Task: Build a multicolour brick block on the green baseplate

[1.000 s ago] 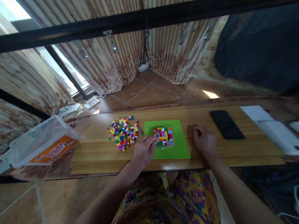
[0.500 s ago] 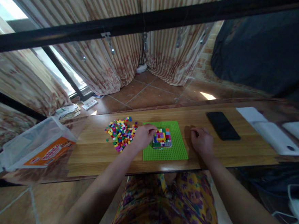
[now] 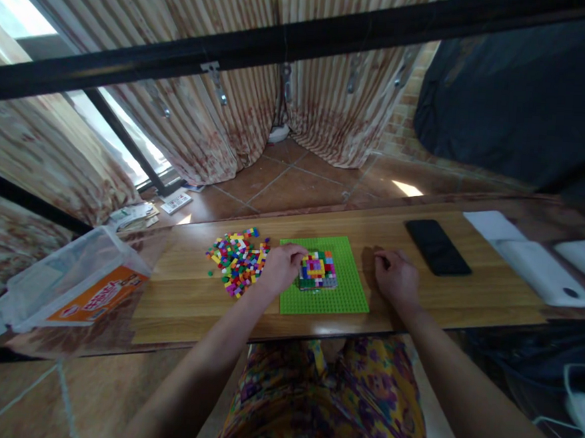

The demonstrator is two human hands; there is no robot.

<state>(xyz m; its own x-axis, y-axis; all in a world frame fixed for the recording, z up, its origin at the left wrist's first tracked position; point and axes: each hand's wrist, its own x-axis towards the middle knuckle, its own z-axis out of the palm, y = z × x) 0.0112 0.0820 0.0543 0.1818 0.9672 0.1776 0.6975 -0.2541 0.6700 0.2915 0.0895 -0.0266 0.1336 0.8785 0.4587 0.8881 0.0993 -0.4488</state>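
Note:
A green studded baseplate (image 3: 350, 290) lies on the wooden board, bearing a square stepped build of multicoloured toy bricks (image 3: 315, 268). My left hand (image 3: 283, 270) reaches over the plate's left part, thumb and fingertips pinched together at the build's upper left edge. Whatever is between those fingertips is too small to make out. To the plate's right, my right hand (image 3: 397, 278) rests on the board with its fingers curled in and no object showing in it. A heap of loose small bricks (image 3: 239, 261) is spread left of my left hand.
A black phone (image 3: 437, 247) lies right of my right hand, with a white device (image 3: 544, 273) beyond it. A clear plastic box with an orange label (image 3: 99, 295) stands at the wooden board's (image 3: 180, 318) left end. A dark bar (image 3: 325, 44) crosses in front.

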